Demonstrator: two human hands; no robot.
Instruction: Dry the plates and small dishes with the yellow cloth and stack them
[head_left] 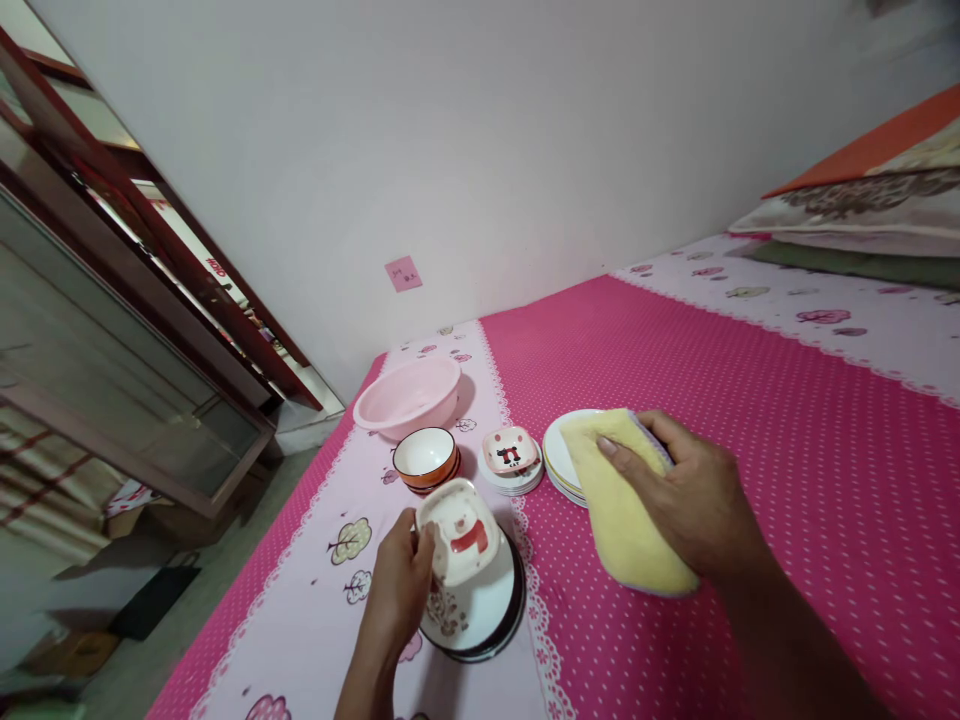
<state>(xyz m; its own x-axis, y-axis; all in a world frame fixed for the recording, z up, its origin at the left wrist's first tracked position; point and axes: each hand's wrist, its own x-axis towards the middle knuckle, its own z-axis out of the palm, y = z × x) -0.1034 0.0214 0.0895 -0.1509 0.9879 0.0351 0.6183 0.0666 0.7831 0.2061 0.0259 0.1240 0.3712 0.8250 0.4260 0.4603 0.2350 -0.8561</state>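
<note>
My left hand [401, 575] is closed on the rim of a small square bowl [456, 515], white with a red pattern inside, tilted toward me. That bowl is held above a stack of plates [487, 600], the top one white with a brown floral print, a dark one beneath. In my right hand [694, 490] is a folded yellow cloth [630, 540], gripped between thumb and fingers. The cloth partly covers a stack of white plates [559, 450] behind it. Between the hands, farther back, a small pink dish [511, 448] with a cartoon figure rests on smaller white plates [516, 484].
Orange-sided bowls [426, 458] stand stacked left of the pink dish, with a pink basin [409, 395] behind them. Everything lies on a pink, tree-printed bedspread [720, 400]. Folded bedding [862, 215] is piled at far right. A wall rises behind; the bed's edge drops off at left.
</note>
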